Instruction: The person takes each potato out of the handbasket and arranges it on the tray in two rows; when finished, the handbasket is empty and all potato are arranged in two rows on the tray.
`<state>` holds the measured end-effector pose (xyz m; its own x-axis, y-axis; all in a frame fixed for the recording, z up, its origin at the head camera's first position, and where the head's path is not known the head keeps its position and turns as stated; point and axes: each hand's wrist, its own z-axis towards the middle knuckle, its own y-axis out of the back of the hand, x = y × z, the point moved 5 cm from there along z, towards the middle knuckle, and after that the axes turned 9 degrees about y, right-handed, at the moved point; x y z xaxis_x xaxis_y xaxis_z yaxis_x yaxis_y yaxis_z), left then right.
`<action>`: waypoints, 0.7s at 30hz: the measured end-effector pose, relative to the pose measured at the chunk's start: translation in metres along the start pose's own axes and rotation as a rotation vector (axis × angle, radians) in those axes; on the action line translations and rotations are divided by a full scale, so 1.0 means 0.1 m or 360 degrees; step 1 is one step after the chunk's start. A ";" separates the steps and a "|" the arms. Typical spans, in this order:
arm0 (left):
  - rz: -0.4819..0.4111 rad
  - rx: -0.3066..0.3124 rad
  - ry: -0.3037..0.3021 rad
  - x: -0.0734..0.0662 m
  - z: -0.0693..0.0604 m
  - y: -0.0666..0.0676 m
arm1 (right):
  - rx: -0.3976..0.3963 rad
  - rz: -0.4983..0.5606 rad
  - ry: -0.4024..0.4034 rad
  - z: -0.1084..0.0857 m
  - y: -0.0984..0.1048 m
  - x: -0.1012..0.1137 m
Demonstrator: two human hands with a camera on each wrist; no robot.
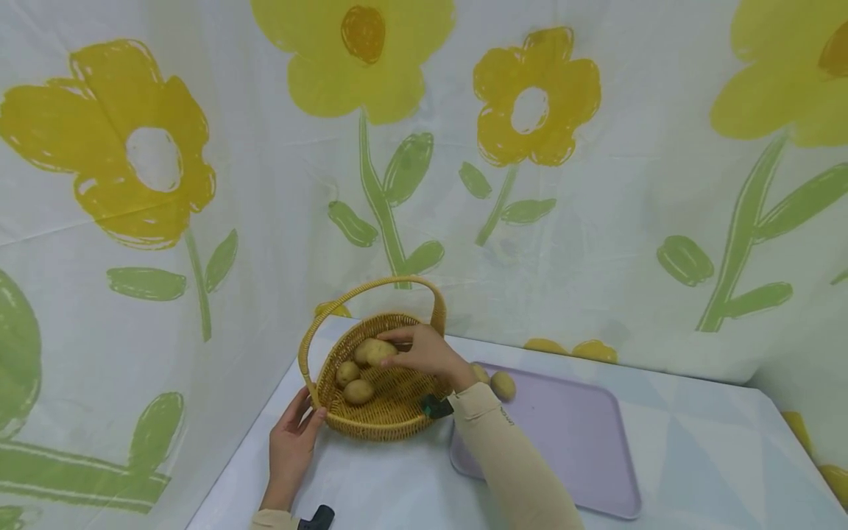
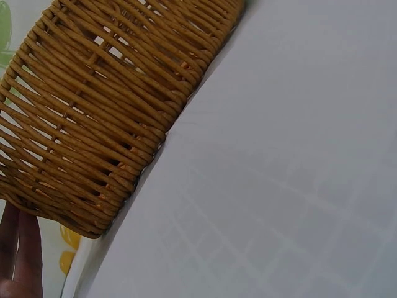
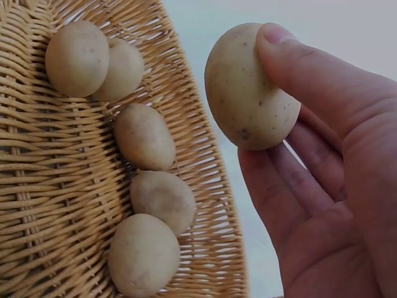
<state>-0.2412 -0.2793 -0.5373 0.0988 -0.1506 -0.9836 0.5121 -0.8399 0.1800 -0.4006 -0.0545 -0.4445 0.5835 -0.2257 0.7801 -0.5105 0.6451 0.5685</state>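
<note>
A tan wicker basket (image 1: 384, 430) with a tall arched handle stands on the table, with several potatoes (image 1: 358, 391) lying inside along one side. My right hand (image 1: 427, 353) is over the basket and pinches a potato (image 3: 248, 90) between thumb and fingers. In the right wrist view this potato appears beside the woven rim, apart from the others. At the basket's left side my left hand (image 1: 293, 439) holds the wall near the handle's base. In the left wrist view only a few of its fingers (image 2: 28, 254) show, against the wicker.
Right of the basket lies a shallow lilac tray (image 1: 570, 442). A potato (image 1: 503, 386) rests at its far left corner, with another beside it partly hidden by my right wrist. Flower-printed curtains (image 1: 424, 206) rise behind and left of the white table (image 1: 391, 478).
</note>
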 end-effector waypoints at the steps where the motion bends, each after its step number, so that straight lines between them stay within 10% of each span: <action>1: 0.0000 0.0000 0.0001 0.00 0.00 0.00 | -0.0003 -0.0021 0.0008 0.00 0.01 0.01; 21: 0.0016 0.0009 0.0029 -0.02 0.01 -0.01 | -0.0051 0.0008 -0.0019 -0.17 0.27 0.18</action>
<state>-0.2428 -0.2781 -0.5352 0.1196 -0.1496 -0.9815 0.5061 -0.8413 0.1899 -0.3925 -0.0287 -0.4195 0.5733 -0.2307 0.7862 -0.4929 0.6694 0.5559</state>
